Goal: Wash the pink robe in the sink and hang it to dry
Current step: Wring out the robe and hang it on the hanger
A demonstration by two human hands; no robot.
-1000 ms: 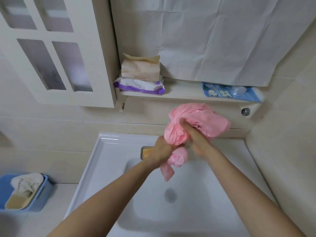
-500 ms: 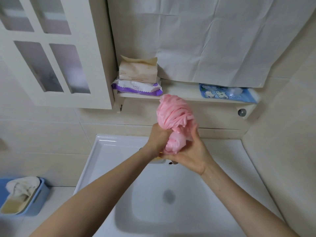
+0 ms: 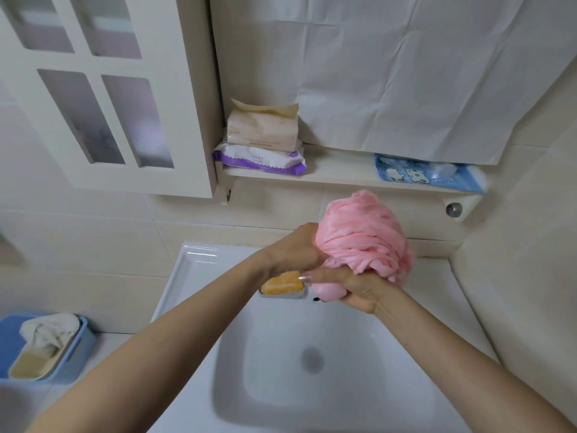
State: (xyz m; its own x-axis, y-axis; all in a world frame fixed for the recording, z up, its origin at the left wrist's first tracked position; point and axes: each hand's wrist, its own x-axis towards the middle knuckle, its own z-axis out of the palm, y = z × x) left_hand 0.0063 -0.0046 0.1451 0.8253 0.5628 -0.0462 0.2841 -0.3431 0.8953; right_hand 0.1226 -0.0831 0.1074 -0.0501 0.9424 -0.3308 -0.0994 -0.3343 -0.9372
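1. Now both hands clamp the pink robe above the sink's far edge.
2. I see the left hand gripping the twisted neck from the left, and the right hand wrapping it from below (a small tail pokes out).
3. The bulk balloons up and right of both grips, so I judge the next wring runs along that axis.

My two bare forearms run in from the lower left and lower right of the frame and meet just right of centre. My left grip sits uppermost, its fingers curled into the side of the bunched pink robe. My right grip lies just below, touching the left, its fingers wrapped round the cloth's lower end, nails pointing left.
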